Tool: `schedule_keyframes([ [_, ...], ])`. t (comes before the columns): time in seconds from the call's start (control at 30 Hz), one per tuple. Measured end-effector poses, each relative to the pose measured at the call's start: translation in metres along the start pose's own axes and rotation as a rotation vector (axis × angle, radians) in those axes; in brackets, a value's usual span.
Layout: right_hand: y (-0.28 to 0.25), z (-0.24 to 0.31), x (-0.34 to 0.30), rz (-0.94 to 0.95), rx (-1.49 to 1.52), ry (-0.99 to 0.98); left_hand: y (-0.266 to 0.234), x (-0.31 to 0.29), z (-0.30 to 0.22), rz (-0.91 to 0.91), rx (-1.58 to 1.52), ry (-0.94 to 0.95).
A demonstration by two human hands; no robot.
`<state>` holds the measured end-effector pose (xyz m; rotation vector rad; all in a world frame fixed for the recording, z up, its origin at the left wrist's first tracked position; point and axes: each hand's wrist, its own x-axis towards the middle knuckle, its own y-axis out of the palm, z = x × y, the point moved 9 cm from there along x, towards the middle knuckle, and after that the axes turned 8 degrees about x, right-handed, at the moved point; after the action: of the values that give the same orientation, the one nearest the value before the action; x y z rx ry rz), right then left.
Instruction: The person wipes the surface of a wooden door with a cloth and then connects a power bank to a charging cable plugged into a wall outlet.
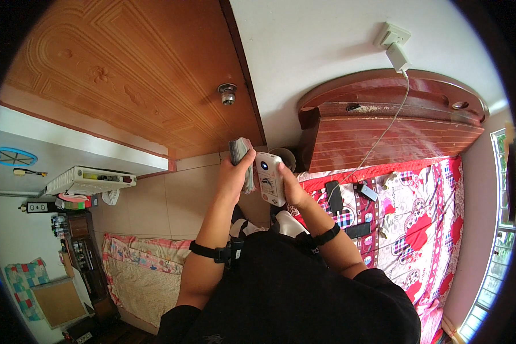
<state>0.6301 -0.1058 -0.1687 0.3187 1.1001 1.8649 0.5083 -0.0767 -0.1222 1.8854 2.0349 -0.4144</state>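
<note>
Both my hands are raised in front of me, close together, over the tiled floor. My left hand (233, 174) is closed around a grey, layered bundle (240, 149); its edges look like thin stacked sheets or folds, and I cannot tell its kind. In my right hand (293, 189) is a white, rounded rectangular handheld device (269, 182) with a dark blue round spot near its top and printed pictures on its face. The fingers wrap its right side. Device and bundle are side by side, nearly touching.
On the right, a bed (415, 229) with patterned red and pink covers bears several dark phone-like things (334, 196). A white charger (398, 57) hangs from the wall socket, its cable trailing to the bed. A wooden door (155, 74) stands ahead, a bin (285, 153) beyond my hands.
</note>
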Motion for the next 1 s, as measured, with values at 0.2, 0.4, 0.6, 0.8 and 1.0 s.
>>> schedule_keyframes([
  [0.2, 0.035, 0.045, -0.013, -0.078, -1.168, -0.693, 0.007, -0.004, -0.006, 0.099, -0.055, 0.049],
  [0.4, 0.045, 0.047, -0.03, -0.102, -1.286, -0.958, 0.013, -0.013, -0.024, 0.164, -0.103, 0.154],
  [0.6, 0.047, 0.046, -0.032, -0.093, -1.444, -1.059, 0.012, -0.015, -0.023, 0.206, -0.133, 0.154],
  [0.8, 0.047, 0.046, -0.031, -0.177, -1.56, -1.021, 0.014, -0.013, -0.022, 0.194, -0.055, 0.201],
  [1.0, 0.062, 0.059, -0.038, -0.207, -1.625, -1.081, 0.012, -0.005, -0.001, 0.351, -0.387, 0.111],
])
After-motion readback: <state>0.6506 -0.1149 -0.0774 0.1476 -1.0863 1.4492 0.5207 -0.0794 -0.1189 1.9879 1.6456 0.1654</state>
